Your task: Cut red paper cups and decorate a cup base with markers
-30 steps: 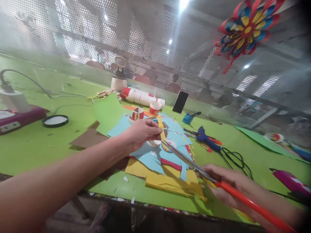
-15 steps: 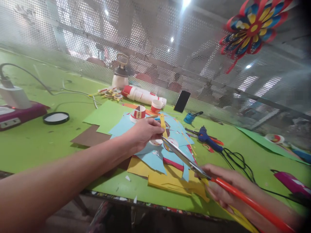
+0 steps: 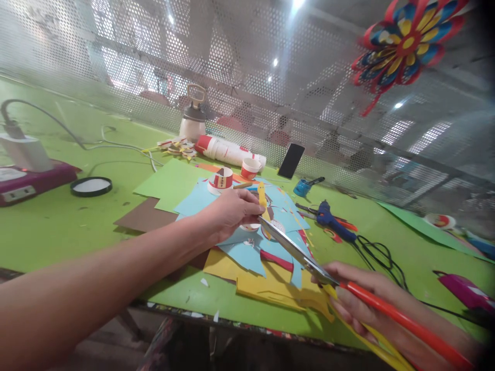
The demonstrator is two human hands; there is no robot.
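Observation:
My left hand [image 3: 232, 211] reaches out over a pile of coloured paper and pinches a narrow yellow paper strip [image 3: 262, 197] that stands up from its fingertips. My right hand [image 3: 363, 304] grips the red handles of long scissors [image 3: 294, 251]. Their metal blades point up and left, with the tips at the strip just beside my left fingers. Under both hands lie blue paper sheets [image 3: 243, 252] and yellow paper sheets [image 3: 270, 288] on the green table [image 3: 58, 226].
A decorated paper cup [image 3: 221, 179], a second cup [image 3: 250, 168], a stack of cups [image 3: 228, 152], a phone [image 3: 291, 161], a blue glue gun [image 3: 332, 222] with black cord, a round lid [image 3: 91, 186], a power strip [image 3: 27, 178]. Perforated metal screen behind; paper flower [image 3: 402, 41] hanging.
The scissor blades have moved up and left until their tips reach the yellow strip. My left hand keeps holding the strip. The view has shifted slightly.

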